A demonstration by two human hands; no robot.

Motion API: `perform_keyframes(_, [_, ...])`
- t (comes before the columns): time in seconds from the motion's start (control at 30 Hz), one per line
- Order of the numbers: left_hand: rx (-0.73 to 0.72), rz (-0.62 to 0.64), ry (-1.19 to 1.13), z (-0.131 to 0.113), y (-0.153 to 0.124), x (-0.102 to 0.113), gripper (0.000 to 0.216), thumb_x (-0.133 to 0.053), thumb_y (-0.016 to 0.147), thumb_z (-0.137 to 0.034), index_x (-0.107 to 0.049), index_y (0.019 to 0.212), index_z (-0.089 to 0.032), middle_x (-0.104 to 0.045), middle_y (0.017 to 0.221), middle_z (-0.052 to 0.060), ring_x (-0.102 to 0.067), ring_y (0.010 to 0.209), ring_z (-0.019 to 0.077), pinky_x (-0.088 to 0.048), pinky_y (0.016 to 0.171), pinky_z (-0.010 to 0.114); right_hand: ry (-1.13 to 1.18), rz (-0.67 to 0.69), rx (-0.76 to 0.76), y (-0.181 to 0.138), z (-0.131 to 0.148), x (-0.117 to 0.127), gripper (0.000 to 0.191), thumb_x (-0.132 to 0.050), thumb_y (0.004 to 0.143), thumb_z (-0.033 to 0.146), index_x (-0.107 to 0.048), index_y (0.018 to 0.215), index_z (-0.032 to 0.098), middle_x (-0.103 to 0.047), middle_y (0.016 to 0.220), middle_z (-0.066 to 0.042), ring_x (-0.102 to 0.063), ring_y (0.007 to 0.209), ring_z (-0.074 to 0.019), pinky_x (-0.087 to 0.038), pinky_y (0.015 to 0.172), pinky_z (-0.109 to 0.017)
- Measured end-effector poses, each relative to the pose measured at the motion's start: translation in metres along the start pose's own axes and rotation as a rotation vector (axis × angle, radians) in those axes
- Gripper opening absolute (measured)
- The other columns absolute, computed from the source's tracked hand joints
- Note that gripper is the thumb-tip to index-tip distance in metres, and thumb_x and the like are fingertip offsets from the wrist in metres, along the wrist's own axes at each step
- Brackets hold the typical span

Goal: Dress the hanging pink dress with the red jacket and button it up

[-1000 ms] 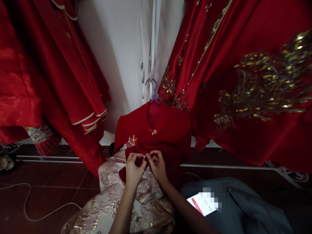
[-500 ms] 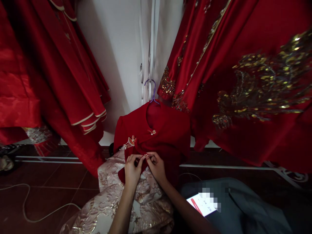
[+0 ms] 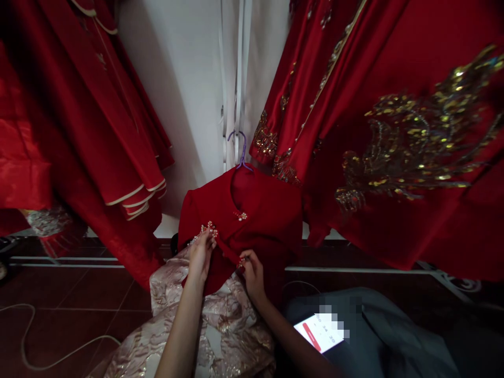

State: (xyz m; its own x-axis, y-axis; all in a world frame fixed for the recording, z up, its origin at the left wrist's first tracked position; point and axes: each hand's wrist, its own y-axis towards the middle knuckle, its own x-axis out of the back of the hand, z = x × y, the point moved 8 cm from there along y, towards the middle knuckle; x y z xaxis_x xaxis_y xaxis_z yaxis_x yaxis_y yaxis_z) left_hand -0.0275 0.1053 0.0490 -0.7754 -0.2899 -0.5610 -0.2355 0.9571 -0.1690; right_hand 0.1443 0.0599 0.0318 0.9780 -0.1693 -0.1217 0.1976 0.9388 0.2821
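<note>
A small red jacket hangs on a purple hanger against the white wall. It has a pearl button near the collar and a beaded gold clasp on its left side. My left hand reaches up to that clasp, fingers closed around it. My right hand pinches the jacket's lower front edge at a small pearl fastening. Under the jacket spreads a pale pink and gold brocade skirt.
Red gowns hang to the left, and a red gown with gold sequin embroidery hangs to the right. A lit phone lies on grey cloth at lower right. A white cable curls over the dark red floor.
My left hand has left the lower fastening and moved up and left to the beaded clasp. My right hand stays at the jacket's lower edge. The view shifted slightly.
</note>
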Motion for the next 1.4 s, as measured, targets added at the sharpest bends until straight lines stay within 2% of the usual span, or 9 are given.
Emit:
perform_keyframes(0.17, [0.084, 0.055, -0.163, 0.013, 0.004, -0.006, 0.014, -0.067, 0.072, -0.017, -0.067, 0.086, -0.016, -0.070, 0.089, 0.004, -0.064, 0.074, 0.0071, -0.048, 0.075, 0.020, 0.011, 0.002, -0.015, -0.001, 0.002, 0.000, 0.007, -0.043, 0.073, 0.020, -0.050, 0.076, 0.020, -0.046, 0.062, 0.004, -0.045, 0.056, -0.0114, -0.036, 0.053, -0.022])
perform_keyframes(0.5, [-0.016, -0.090, -0.042, 0.010, 0.005, 0.004, 0.014, -0.070, 0.067, -0.009, -0.066, 0.079, -0.014, -0.071, 0.078, 0.002, -0.066, 0.072, 0.0100, -0.051, 0.079, 0.024, -0.005, 0.010, -0.002, -0.001, 0.007, -0.001, 0.007, -0.043, 0.072, 0.020, -0.050, 0.075, 0.020, -0.047, 0.063, 0.003, -0.045, 0.057, -0.0117, -0.037, 0.054, -0.022])
perform_keyframes(0.73, [0.146, -0.030, -0.055, 0.010, 0.006, -0.007, 0.017, -0.067, 0.068, -0.005, -0.065, 0.082, -0.014, -0.071, 0.081, 0.005, -0.067, 0.075, 0.0112, -0.050, 0.080, 0.025, -0.009, 0.015, 0.000, -0.001, 0.008, -0.001, 0.007, -0.043, 0.073, 0.021, -0.050, 0.076, 0.020, -0.048, 0.062, 0.003, -0.045, 0.056, -0.0121, -0.037, 0.053, -0.022])
perform_keyframes(0.83, [0.125, 0.013, -0.057, 0.009, 0.004, -0.010, 0.015, -0.067, 0.071, -0.011, -0.067, 0.085, -0.015, -0.071, 0.088, 0.006, -0.066, 0.080, 0.0117, -0.050, 0.079, 0.024, -0.003, 0.010, -0.013, -0.001, 0.006, -0.001, 0.007, -0.044, 0.073, 0.021, -0.050, 0.076, 0.020, -0.048, 0.062, 0.003, -0.045, 0.055, -0.0119, -0.036, 0.052, -0.022])
perform_keyframes(0.97, [0.105, 0.109, 0.067, 0.008, -0.002, -0.023, 0.024, -0.059, 0.079, -0.036, -0.068, 0.087, -0.015, -0.071, 0.085, 0.008, -0.066, 0.077, 0.0152, -0.051, 0.072, 0.027, 0.001, 0.009, -0.023, -0.001, 0.002, 0.000, 0.007, -0.044, 0.073, 0.021, -0.050, 0.076, 0.020, -0.046, 0.061, 0.004, -0.044, 0.054, -0.0114, -0.036, 0.052, -0.022])
perform_keyframes(1.03, [-0.004, 0.251, 0.246, -0.004, -0.005, -0.043, 0.030, -0.058, 0.078, -0.042, -0.069, 0.086, -0.015, -0.070, 0.082, 0.009, -0.065, 0.079, 0.0171, -0.050, 0.074, 0.029, 0.000, 0.002, -0.020, -0.001, 0.002, 0.000, 0.007, -0.043, 0.072, 0.021, -0.050, 0.075, 0.020, -0.046, 0.061, 0.004, -0.044, 0.054, -0.0114, -0.035, 0.052, -0.022])
perform_keyframes(1.1, [-0.241, 0.377, 0.474, -0.025, -0.011, -0.068, 0.026, -0.059, 0.077, -0.038, -0.068, 0.089, -0.017, -0.069, 0.085, 0.007, -0.063, 0.082, 0.0166, -0.048, 0.078, 0.028, -0.002, -0.001, -0.014, -0.001, 0.002, 0.000, 0.007, -0.043, 0.072, 0.021, -0.050, 0.075, 0.020, -0.046, 0.061, 0.004, -0.044, 0.054, -0.0115, -0.036, 0.052, -0.022])
perform_keyframes(1.27, [-0.847, 0.427, 1.124, -0.066, -0.026, -0.115, 0.020, -0.058, 0.079, -0.030, -0.064, 0.097, -0.025, -0.059, 0.092, 0.004, -0.057, 0.080, 0.0148, -0.046, 0.072, 0.025, -0.009, 0.014, -0.005, -0.001, 0.005, 0.000, 0.008, -0.042, 0.072, 0.021, -0.050, 0.075, 0.020, -0.046, 0.060, 0.004, -0.043, 0.053, -0.0116, -0.035, 0.051, -0.022])
perform_keyframes(1.4, [-1.090, 0.499, 1.442, -0.065, -0.030, -0.135, 0.015, -0.058, 0.080, -0.029, -0.062, 0.094, -0.025, -0.054, 0.092, 0.007, -0.053, 0.089, 0.0196, -0.043, 0.061, 0.024, 0.006, 0.014, -0.005, -0.001, 0.004, 0.001, 0.008, -0.042, 0.073, 0.021, -0.050, 0.075, 0.021, -0.045, 0.060, 0.004, -0.042, 0.054, -0.0115, -0.034, 0.050, -0.022])
